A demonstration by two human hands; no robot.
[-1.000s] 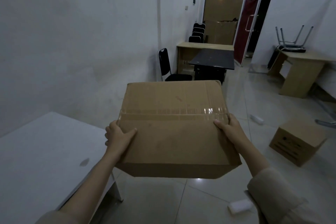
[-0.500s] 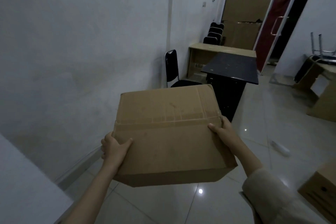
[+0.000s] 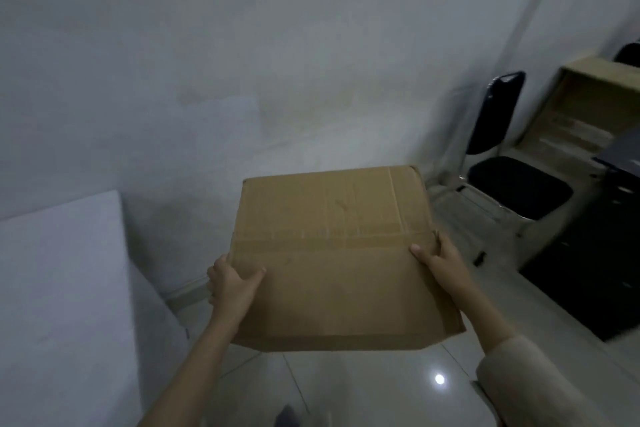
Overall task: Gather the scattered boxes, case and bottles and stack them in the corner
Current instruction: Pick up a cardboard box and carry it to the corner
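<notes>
The cardboard box (image 3: pixel 341 253) sits in mid-air at the centre of the view, carried in front of the person's body and well above the tiled floor (image 3: pixel 381 388). It is held from opposite sides: the left hand (image 3: pixel 232 284) clamps the edge at about 8 o'clock of the box, thumb on the top face and fingers wrapped under the side, while the right hand (image 3: pixel 437 258) grips the edge at about 3 o'clock in the same way. Squeezing from both sides probably keeps a bulky, taped carton level and stops it swinging while walking. The top face tilts slightly toward the camera, which suggests the weight rests on the fingers beneath, though those are hidden.

Beyond the box, at 12 o'clock, stands the white wall (image 3: pixel 277 62). A white tabletop (image 3: pixel 59 288) fills the 9 o'clock side, and a black chair (image 3: pixel 509 166) stands at 2 o'clock next to a wooden desk (image 3: pixel 588 104). The bare strip of floor between the tabletop and the chair, against the wall, looks like the spot being aimed for, so this reads as the carrying stage, with setting down not yet begun. No other boxes, case or bottles show here.
</notes>
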